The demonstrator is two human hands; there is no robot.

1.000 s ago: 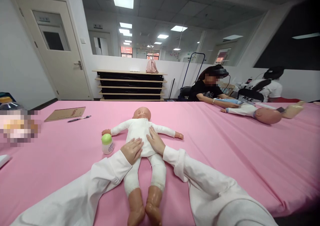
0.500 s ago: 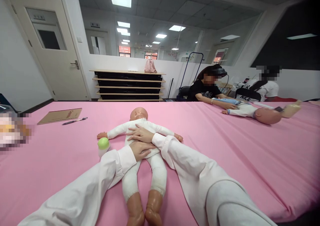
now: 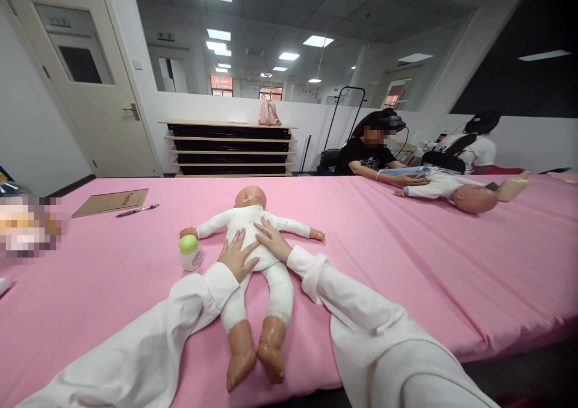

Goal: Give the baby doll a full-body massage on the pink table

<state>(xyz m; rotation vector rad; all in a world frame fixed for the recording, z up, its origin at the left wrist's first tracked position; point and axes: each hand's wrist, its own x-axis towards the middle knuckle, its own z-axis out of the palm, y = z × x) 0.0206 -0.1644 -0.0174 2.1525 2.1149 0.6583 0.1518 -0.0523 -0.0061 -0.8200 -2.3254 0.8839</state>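
A baby doll [image 3: 246, 221] in a white cloth body lies on its back on the pink table cover [image 3: 361, 263], its head away from me and its arms spread. My left hand [image 3: 238, 256] rests on the lower left of its belly, fingers spread. On the right side of its torso lies my right hand [image 3: 274, 239], its fingers also apart and stretched toward the chest. Neither hand grips anything. Beside my left wrist stands a small white jar with a green lid [image 3: 190, 253].
At the back left lie a brown notebook [image 3: 111, 203] and a pen [image 3: 137, 210]. Across the table at right, a person in a black shirt [image 3: 368, 155] handles another doll [image 3: 474, 198], with a pale bottle [image 3: 513, 186] near its head. A blurred patch covers something at the left edge.
My hands have moved apart: the left went to the doll's left side in view, the right to its right side. Before, they lay across the belly. The view has shifted slightly.
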